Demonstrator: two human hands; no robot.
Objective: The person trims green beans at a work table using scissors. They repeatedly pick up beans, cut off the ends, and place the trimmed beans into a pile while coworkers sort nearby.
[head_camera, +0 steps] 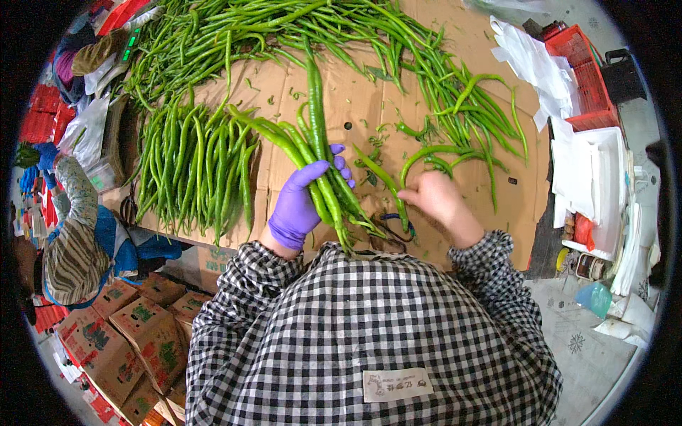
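Observation:
My left hand (299,205), in a purple glove, grips a small bunch of long green chili peppers (318,175). Their lower ends hang towards my checked smock. My bare right hand (439,199) is curled, its thumb and fingertips at the edge of a single green chili pepper (384,174). Whether they pinch it is unclear. A curved pepper (434,150) arcs just beyond those fingers. Left of my gloved hand, a row of peppers (194,165) lies side by side on the cardboard sheet (277,199). Scissors (395,226), partly hidden, lie in front of me.
A large heap of peppers (240,26) curves along the far side and down the right. At right are a red crate (585,74), a white foam box (607,213) and white bags (538,58). Printed cartons (144,341) and another person (77,250) are at left.

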